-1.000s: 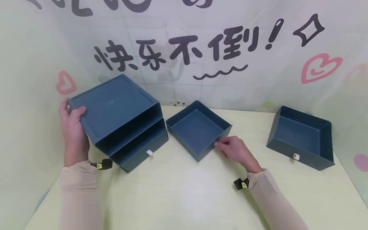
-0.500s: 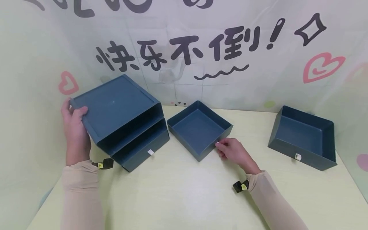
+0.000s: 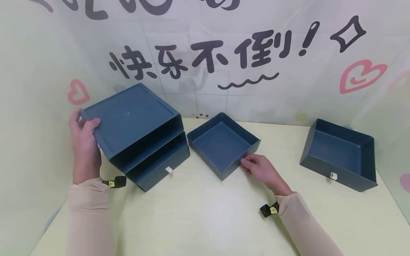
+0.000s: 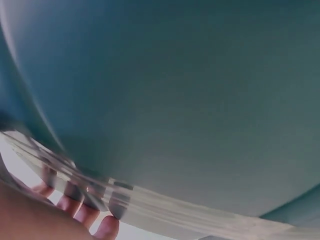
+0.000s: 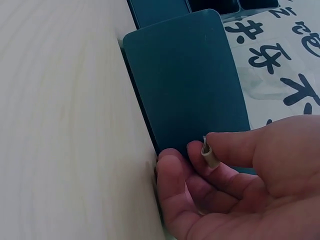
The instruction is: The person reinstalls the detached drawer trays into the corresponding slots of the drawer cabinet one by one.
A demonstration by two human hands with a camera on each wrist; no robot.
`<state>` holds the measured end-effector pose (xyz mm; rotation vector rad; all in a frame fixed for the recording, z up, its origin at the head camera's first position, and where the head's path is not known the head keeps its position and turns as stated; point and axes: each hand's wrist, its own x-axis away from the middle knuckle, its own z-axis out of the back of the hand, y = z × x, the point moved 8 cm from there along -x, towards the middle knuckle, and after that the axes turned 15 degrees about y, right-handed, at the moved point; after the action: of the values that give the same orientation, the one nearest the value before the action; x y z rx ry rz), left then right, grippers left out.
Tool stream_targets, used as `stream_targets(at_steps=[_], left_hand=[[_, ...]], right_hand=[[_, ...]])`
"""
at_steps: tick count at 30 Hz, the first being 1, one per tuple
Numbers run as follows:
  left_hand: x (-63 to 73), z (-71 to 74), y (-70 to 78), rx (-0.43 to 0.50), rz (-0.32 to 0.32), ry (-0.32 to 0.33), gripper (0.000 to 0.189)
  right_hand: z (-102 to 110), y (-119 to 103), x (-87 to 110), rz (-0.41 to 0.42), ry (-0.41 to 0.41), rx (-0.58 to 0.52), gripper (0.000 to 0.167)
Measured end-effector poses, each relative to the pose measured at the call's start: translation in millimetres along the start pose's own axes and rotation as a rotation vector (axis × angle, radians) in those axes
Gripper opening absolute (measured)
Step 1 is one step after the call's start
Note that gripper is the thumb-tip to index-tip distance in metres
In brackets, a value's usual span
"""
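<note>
Square blue plastic drawer (image 3: 221, 145), pale loop tab (image 5: 210, 159) pinched by the right hand (image 3: 261, 169), sits beside the boxy blue plastic cabinet (image 3: 128, 115) the left hand (image 3: 84, 142) grips; another blue plastic drawer (image 3: 336, 151) also out, two slots (image 3: 150, 142) apparently unfilled, lowest filled.

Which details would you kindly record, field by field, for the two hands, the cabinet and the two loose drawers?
Left hand: grips the left edge of the cabinet, thumb on top
Right hand: pinches the pull tab of the middle drawer
Cabinet front: two openings above a tabbed front panel
Middle drawer: open-topped, right of the cabinet
Right drawer: open-topped, untouched
Surface: pale table
</note>
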<state>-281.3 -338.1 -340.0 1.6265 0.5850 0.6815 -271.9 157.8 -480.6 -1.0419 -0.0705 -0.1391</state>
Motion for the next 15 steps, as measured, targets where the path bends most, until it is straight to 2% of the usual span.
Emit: stream_targets(at_steps=[7,15], left_hand=[[0.6,-0.1,-2.0,-0.024,0.013,0.022,0.069],[3.7,-2.2,-0.8,-0.075,0.022,0.056,0.066]], right_hand=[[-1.4,0.9,2.5,-0.03,-0.005,-0.105,0.027],[4.5,-0.8,3.4,-0.033,0.034,-0.136,0.028]])
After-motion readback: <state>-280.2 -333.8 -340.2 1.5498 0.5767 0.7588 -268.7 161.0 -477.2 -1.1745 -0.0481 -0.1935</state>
